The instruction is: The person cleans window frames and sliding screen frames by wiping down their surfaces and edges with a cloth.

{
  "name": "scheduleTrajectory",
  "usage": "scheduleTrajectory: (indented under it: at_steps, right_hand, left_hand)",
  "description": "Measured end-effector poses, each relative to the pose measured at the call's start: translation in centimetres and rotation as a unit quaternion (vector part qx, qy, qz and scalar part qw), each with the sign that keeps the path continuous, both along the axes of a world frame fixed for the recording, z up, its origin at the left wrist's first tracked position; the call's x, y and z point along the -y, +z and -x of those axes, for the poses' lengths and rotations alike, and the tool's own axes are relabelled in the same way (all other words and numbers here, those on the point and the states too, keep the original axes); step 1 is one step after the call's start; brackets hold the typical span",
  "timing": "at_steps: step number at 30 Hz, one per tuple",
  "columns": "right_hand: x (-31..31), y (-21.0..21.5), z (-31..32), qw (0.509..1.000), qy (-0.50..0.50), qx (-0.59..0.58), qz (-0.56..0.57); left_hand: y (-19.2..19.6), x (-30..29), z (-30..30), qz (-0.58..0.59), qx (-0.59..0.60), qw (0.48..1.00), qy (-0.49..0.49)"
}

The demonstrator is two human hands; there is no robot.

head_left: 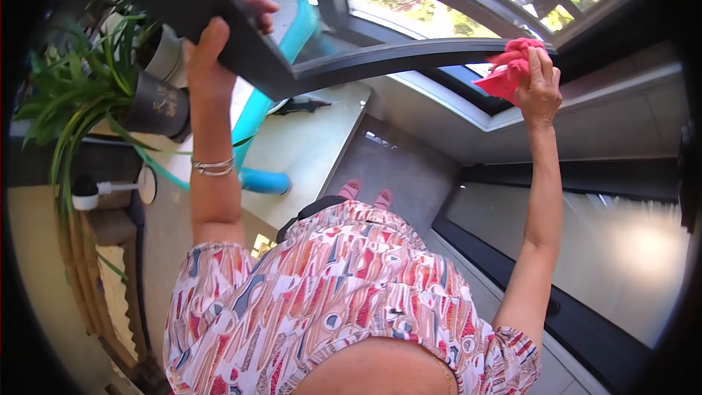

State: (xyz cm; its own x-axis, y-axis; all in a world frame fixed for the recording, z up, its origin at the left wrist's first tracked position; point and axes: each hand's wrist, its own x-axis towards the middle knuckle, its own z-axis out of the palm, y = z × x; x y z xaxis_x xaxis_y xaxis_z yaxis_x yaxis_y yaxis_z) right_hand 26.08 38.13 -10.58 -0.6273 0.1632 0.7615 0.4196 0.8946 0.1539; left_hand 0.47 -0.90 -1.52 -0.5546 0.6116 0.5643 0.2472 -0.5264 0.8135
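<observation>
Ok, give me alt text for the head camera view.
A person's right hand holds a pink cloth at one end of a dark window frame; the left hand grips the other end. At left is a leafy potted plant.

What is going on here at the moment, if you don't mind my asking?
A person stands with both arms raised to a dark window frame. The left hand grips its left side, thumb on the near face and fingers showing beyond it. The right hand holds a bunched pink cloth at the frame's right end. A dark plant pot is left of the left forearm.
</observation>
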Motion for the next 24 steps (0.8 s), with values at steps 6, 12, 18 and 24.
scheduleTrajectory:
  at_steps: [6,12,18,24]
  right_hand:
    - [-4.6,-1.1,-0.9,0.980,-0.068,-0.084,0.165]
    - [0.7,-0.3,-0.1,0.958,0.070,-0.176,0.216]
    - [14.5,0.5,3.8,0.953,0.150,-0.134,0.225]
    - [26.8,0.2,8.7,0.948,0.281,-0.107,0.100]
  left_hand:
    - [-0.1,-0.1,-1.0,0.018,0.000,1.000,-0.009]
    - [0.2,-0.9,-2.3,0.001,0.025,1.000,-0.017]
    - [0.1,-0.4,-2.2,0.005,0.029,0.999,0.016]
    - [0.5,-0.3,-2.1,-0.010,0.021,0.999,-0.032]
